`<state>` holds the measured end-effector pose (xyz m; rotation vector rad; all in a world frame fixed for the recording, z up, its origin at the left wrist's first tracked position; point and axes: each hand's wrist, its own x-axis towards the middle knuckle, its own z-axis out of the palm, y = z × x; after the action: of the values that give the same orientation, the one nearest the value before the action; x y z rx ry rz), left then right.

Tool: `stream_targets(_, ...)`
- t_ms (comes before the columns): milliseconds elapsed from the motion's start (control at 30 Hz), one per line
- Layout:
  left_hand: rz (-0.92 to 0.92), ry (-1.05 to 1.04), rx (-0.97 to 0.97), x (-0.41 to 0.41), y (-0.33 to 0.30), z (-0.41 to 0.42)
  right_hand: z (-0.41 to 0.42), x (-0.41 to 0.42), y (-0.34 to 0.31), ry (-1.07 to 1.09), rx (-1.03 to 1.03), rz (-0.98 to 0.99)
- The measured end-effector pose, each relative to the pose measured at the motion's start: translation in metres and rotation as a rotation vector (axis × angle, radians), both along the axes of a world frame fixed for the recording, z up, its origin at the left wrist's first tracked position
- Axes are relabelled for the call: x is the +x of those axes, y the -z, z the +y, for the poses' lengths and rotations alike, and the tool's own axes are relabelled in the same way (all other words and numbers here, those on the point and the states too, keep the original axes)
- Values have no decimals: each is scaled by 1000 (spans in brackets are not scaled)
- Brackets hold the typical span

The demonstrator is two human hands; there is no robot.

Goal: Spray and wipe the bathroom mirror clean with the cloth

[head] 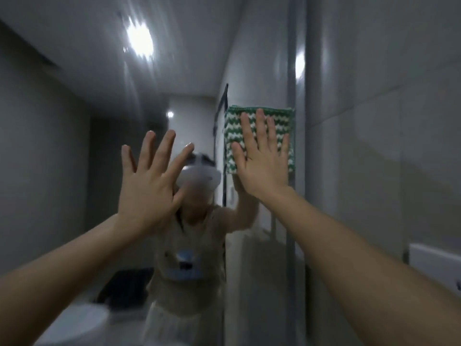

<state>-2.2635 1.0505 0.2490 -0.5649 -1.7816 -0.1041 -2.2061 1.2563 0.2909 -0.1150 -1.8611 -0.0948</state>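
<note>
The right hand, fingers straight and splayed toward twelve o'clock, presses the green-and-white cloth flat against the mirror near its right edge. At nine o'clock, the left hand is raised, fingers spread, grasping nothing.

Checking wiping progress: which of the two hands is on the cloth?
The right hand, pressed flat on the green-white cloth; the left hand is bare.

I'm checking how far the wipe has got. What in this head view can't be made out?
- Mirror: motion blur and light glare hide any streaks or spray left on the glass.
- Cloth: the right hand pressed flat on it covers its middle.
- Left hand: raised and spread; contact with the glass is unclear.
- Spray bottle: none in frame.
</note>
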Motion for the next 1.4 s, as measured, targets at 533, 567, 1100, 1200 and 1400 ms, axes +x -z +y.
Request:
stream_targets(533, 7, -111, 21, 16, -183, 32, -4, 5, -199, -20, -157, -42)
stream_targets(567, 3, -111, 25, 16, -195, 33, -4, 6, -207, -21, -160, -43)
stream_targets(1100, -91, -90, 136, 24, -281, 58, 15, 16, -305, -13, -143, -28)
stream_targets(1200, -75, -92, 138, 24, -280, 57, 16, 16, -307, 2, -124, -17)
stream_targets(1400, -95, -96, 152, 21, -279, 58, 23, 16, -289, 4, -89, -23)
